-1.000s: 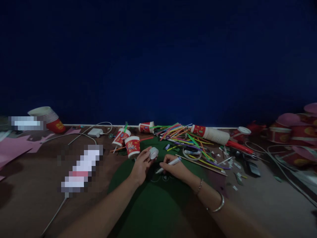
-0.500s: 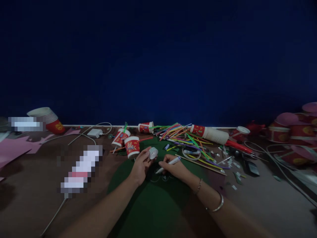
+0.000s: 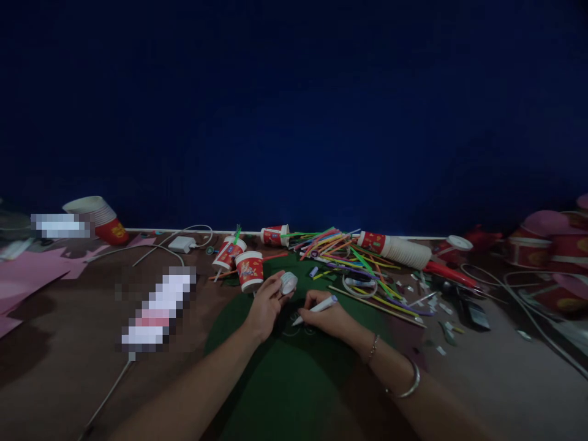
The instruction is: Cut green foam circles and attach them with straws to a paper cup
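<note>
I sit at a brown bench that runs back to a dark blue wall, with a thin white strip along its far edge; the light is dim. Before me lies a dark green sheet with a curved edge, and a heap of coloured sticks sits at its far side. The fingers of my right hand are pinched around a white marker, over the middle of the sheet. Its long axis slants, the tip low, left and toward me, the purplish rear end raised, right and away. The tip is by pale looping lines; whether it touches, I cannot tell. The fingers of my left hand hold a whitish rounded piece, just beyond the marker's tip.
</note>
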`<state>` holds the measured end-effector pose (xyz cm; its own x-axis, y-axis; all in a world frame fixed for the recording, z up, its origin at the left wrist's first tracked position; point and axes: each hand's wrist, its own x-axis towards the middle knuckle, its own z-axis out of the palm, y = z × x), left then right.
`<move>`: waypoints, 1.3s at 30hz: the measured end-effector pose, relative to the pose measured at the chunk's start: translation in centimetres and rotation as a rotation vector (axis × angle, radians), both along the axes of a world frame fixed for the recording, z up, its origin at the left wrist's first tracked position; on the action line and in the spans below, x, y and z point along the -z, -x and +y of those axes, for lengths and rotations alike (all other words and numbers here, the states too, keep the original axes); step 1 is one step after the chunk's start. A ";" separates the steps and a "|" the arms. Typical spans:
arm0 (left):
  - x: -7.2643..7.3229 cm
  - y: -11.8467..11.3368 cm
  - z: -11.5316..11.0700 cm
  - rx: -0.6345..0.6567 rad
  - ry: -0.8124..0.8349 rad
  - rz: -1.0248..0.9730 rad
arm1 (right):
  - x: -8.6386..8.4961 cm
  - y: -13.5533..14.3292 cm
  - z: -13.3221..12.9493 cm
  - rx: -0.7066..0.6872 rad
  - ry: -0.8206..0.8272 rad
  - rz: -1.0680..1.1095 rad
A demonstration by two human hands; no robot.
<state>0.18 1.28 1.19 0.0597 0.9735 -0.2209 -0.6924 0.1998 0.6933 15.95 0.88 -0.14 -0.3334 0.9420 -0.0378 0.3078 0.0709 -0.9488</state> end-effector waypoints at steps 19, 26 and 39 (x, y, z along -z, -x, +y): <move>-0.1 0.0 -0.1 0.011 -0.012 0.016 | -0.3 0.0 -0.2 -0.009 -0.028 -0.036; -0.1 0.0 0.0 0.002 -0.005 0.003 | -0.4 0.1 -0.2 -0.005 -0.016 -0.030; 0.0 0.0 0.0 -0.001 -0.003 0.006 | -0.3 0.1 -0.2 -0.008 -0.012 -0.026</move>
